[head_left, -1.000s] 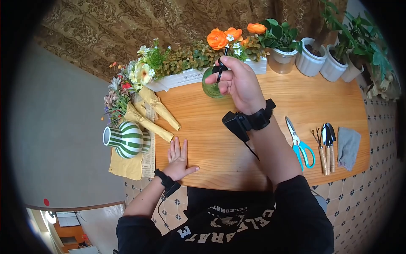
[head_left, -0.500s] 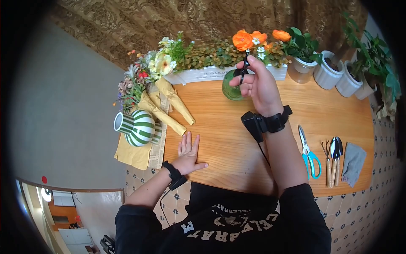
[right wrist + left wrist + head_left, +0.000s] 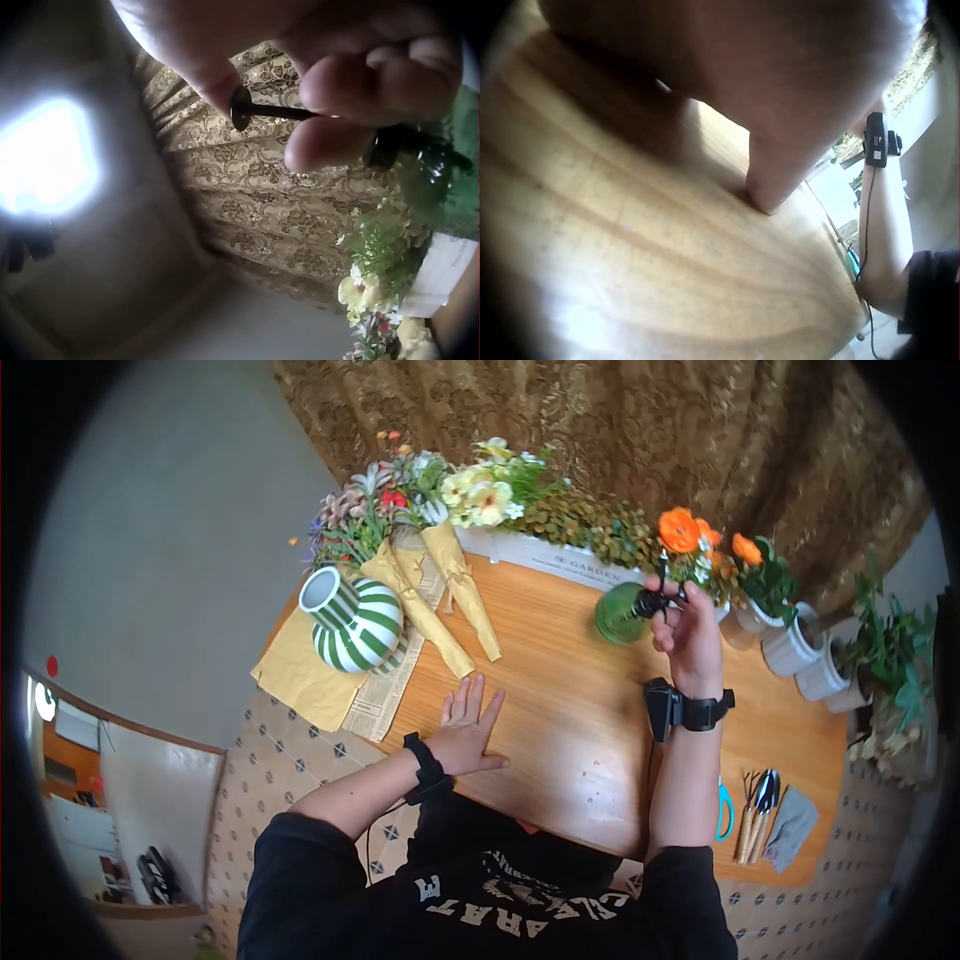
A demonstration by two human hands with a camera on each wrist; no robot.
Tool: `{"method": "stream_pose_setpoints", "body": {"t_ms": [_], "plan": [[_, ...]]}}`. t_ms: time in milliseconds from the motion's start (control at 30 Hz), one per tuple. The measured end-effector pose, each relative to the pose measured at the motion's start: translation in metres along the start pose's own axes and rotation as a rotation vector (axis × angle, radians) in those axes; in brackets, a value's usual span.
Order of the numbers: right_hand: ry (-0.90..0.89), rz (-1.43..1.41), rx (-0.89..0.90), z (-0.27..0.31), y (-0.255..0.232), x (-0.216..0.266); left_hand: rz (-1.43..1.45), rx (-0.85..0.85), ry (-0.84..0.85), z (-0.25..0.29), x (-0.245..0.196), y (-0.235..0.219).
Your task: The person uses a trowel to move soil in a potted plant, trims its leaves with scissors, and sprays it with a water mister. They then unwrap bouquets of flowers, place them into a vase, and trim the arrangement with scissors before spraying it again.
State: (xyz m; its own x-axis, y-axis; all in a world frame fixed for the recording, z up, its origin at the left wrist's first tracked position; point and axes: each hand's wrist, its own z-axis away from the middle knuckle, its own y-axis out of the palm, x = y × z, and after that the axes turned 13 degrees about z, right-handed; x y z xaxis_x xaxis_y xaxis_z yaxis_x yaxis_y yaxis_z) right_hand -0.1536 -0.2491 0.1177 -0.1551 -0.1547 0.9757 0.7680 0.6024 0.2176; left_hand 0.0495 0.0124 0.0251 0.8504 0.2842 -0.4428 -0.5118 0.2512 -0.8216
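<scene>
My right hand [image 3: 695, 645] grips the black top of a green spray bottle [image 3: 620, 618] near the planter's right end. In the right wrist view, the thumb meets the round end of a black plunger [image 3: 241, 109], its rod drawn out, while the fingers curl round the top. Orange flowers [image 3: 679, 531] stand just beyond this hand. Palm down, my left hand [image 3: 463, 738] rests on the wooden table with its fingers straight and spread. Its fingertips lie close to the lower end of a yellow paper-wrapped bouquet [image 3: 425, 622].
Left on the table are a green-and-white striped vase [image 3: 360, 628], yellow paper [image 3: 300, 675] and newspaper [image 3: 385, 705]. A white planter [image 3: 520, 547] runs along the back. White pots [image 3: 790, 645] line the right edge. Teal-handled scissors [image 3: 724, 812], small garden tools [image 3: 757, 818] and a grey cloth [image 3: 795, 822] lie nearer.
The head view has turned, so the table slants and the planter, flowers and bottle appear farther right. My right hand keeps its grip on the spray bottle. My left hand stays flat on the table.
</scene>
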Motion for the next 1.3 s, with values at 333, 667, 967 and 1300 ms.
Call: {"method": "stream_pose_setpoints", "body": {"t_ms": [333, 667, 967, 1300], "plan": [[0.102, 0.397, -0.035, -0.021, 0.060, 0.047, 0.156, -0.174, 0.165, 0.011, 0.014, 0.007], [0.201, 0.584, 0.011, -0.064, 0.147, 0.083, 0.384, -0.271, 0.333, 0.054, 0.045, 0.004], [0.221, 0.692, -0.127, -0.097, 0.172, 0.111, 0.452, -0.298, 0.415, 0.062, 0.059, 0.007], [0.301, 0.581, -0.319, -0.105, 0.144, 0.105, 0.477, -0.291, 0.426, 0.059, 0.065, 0.011]]}}
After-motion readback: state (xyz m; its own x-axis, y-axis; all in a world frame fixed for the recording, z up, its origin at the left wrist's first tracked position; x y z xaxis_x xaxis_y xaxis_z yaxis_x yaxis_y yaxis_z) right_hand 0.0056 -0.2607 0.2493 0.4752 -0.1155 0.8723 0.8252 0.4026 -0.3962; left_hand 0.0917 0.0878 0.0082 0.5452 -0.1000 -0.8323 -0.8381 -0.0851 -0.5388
